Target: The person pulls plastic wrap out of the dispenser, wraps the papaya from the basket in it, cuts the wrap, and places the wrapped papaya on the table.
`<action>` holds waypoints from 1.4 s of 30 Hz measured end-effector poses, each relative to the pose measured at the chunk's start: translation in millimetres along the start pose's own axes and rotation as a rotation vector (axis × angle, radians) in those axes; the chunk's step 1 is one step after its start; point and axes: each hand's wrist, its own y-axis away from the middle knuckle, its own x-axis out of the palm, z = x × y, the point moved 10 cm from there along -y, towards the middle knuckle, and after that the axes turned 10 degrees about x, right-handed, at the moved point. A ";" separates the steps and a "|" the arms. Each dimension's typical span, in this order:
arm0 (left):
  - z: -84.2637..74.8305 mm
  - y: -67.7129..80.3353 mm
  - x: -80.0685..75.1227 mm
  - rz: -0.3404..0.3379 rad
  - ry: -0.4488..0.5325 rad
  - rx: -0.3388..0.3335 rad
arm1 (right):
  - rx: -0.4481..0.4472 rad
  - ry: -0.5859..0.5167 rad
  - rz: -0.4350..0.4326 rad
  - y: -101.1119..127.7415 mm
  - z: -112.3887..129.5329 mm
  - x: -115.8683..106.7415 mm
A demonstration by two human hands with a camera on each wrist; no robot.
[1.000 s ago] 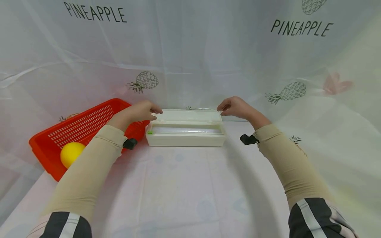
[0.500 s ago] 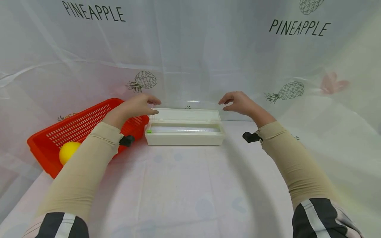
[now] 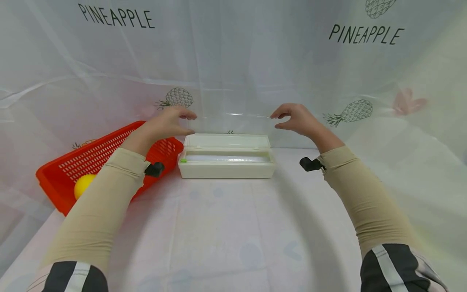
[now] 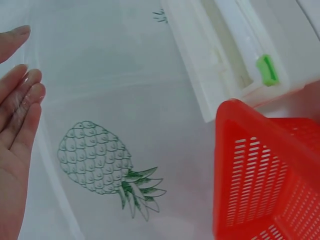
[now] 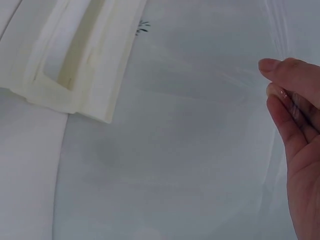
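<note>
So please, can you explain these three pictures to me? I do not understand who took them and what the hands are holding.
A person wears three cameras: one on the head, one on each wrist. The head view shows the left hand and right hand raised above an open white box on the table. Between them they pinch a thin clear film that rises from the box. The wrist views show the fingers close up. Beside the box lies a red basket with a yellow ball.
</note>
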 end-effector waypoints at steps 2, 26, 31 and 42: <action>-3.5 -0.2 -4.1 -0.014 -0.017 0.014 | -0.007 0.000 -0.016 0.3 2.0 -3.1; -30.7 -2.1 -51.5 -0.196 -0.012 0.111 | -0.060 0.021 -0.169 -1.4 38.0 -48.2; -40.9 -2.2 -62.5 -0.232 -0.031 0.129 | -0.066 0.039 -0.202 1.9 43.8 -59.8; -63.7 8.1 -79.5 -0.266 -0.085 0.131 | -0.136 0.089 -0.289 18.0 60.2 -79.2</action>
